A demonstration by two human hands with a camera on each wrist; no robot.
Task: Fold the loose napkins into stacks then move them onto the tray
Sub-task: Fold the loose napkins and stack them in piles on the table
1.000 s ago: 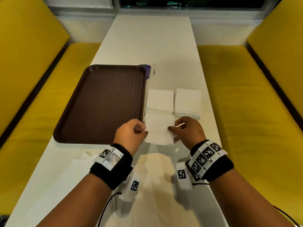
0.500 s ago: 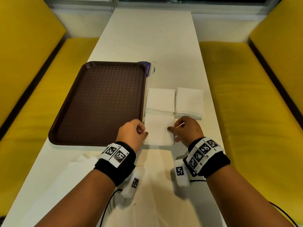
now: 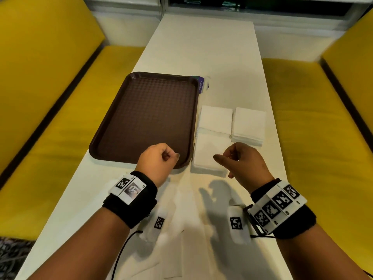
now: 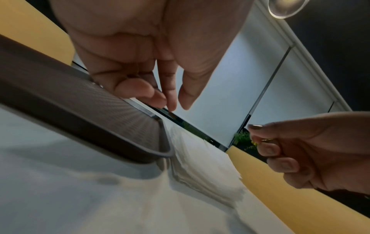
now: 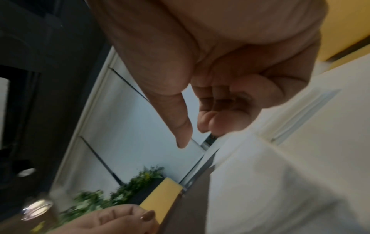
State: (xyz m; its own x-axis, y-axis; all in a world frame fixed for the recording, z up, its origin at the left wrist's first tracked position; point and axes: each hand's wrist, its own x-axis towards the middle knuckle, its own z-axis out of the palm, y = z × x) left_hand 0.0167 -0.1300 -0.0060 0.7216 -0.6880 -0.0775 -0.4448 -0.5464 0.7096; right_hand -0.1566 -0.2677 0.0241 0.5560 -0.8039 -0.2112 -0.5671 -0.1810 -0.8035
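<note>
both my left hand and right hand hover loosely curled, holding nothing, the near napkin stack between them; i judge stacking is done, and next i lift it onto the tray by my left hand.

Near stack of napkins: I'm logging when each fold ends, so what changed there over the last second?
Both hands let go of the top napkin and lifted back: left hand now above the tray corner, right hand beside the near stack. The two far stacks and tray stayed put.
</note>
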